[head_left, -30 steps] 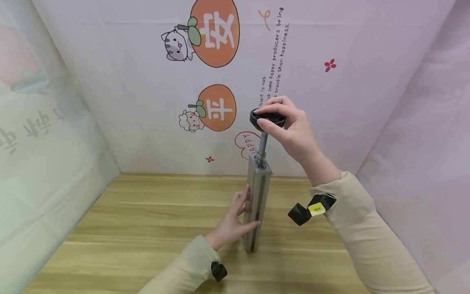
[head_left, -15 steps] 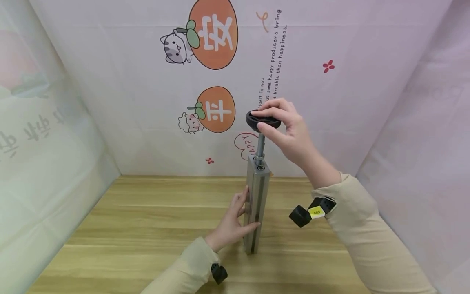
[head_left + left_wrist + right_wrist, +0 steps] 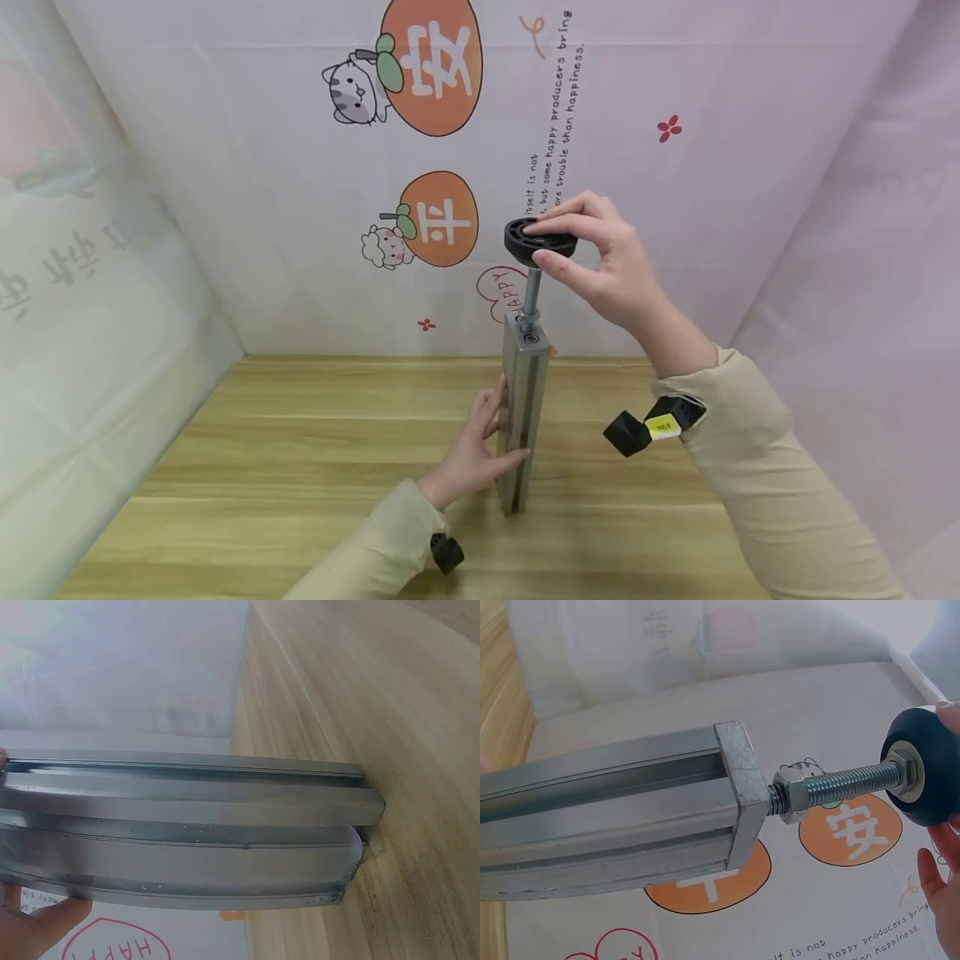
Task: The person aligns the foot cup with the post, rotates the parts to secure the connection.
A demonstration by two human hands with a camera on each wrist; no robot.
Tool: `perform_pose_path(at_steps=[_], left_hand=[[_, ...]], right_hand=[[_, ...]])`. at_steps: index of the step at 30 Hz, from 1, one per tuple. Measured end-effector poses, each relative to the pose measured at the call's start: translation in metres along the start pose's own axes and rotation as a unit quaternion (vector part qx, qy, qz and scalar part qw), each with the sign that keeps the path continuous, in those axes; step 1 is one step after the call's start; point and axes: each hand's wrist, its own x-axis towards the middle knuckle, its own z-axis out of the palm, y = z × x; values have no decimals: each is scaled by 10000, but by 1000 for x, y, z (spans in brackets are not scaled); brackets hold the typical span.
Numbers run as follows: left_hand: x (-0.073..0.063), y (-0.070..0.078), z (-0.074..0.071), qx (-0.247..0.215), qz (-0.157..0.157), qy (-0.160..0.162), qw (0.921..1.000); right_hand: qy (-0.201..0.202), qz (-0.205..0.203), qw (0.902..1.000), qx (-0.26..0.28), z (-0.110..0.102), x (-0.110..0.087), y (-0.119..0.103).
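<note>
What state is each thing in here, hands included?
Metal bar: standing on the wooden table
Threaded rod: partly exposed, above the bar
Nut: on the rod, clear of the end plate
Black foot: on the rod's upper end
Left hand: gripping the bar
Right hand: holding the foot

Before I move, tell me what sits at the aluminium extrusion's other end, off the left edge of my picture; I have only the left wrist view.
Observer: A threaded rod sticks out from the end plate of the aluminium extrusion.
Operator: Describe the hex nut's position on it, if there is one along its length.
Observer: A hex nut sits close to the end plate, not touching it; bare thread shows between.
Operator: Report the right hand.
Observer: The right hand holds the black levelling foot at the rod's top.
</note>
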Motion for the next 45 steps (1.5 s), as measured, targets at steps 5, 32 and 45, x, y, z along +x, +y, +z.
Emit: perform_pose_path(at_steps=[5,32,45], left_hand=[[2,-1,-2,-1,94,60,9999],[1,-6,1,3,332,65,9994],[0,-4,2,-60,303,53,9995]], right_hand=[[178,-211,9992,-297,3,2,0],[641,-929,9665,-2305,16,4,-16],[1953,-1304,9627,-1342,26,-7,-2]])
